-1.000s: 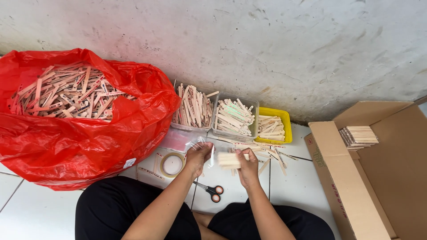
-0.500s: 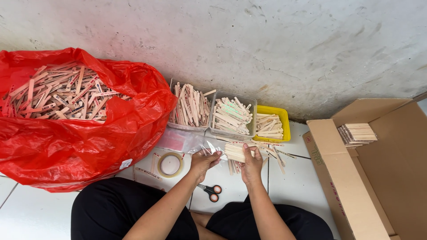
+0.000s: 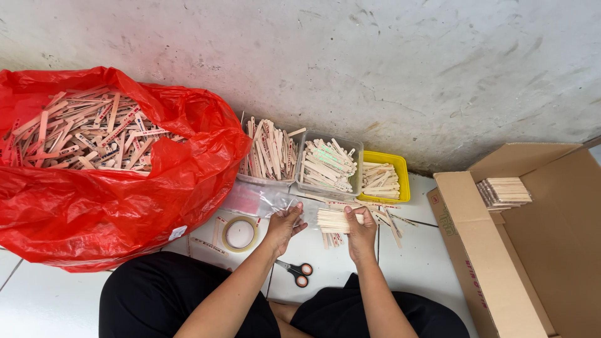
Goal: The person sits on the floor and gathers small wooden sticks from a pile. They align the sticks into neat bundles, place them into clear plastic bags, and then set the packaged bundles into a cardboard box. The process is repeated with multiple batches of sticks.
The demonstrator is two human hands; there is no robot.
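My right hand (image 3: pixel 361 233) grips a flat stack of pale wooden sticks (image 3: pixel 332 220) held level over the white tiled floor. My left hand (image 3: pixel 283 226) pinches the edge of a clear plastic bag (image 3: pixel 270 200) just left of the stack. More loose sticks (image 3: pixel 383 218) lie on the tiles under and right of my hands. A roll of tape (image 3: pixel 239 233) lies left of my left hand, and scissors with orange and black handles (image 3: pixel 297 271) lie between my forearms.
A big red plastic bag (image 3: pixel 119 200) full of wooden sticks fills the left. Two clear tubs (image 3: pixel 299 164) and a yellow tray (image 3: pixel 400 176) of sticks stand against the grey wall. An open cardboard box (image 3: pixel 501 250) with a stick bundle (image 3: pixel 504 191) sits at right.
Both hands have stayed close together over the floor; the stick stack sits a little lower and squarer in my right hand, and my left hand has shifted onto the clear bag.
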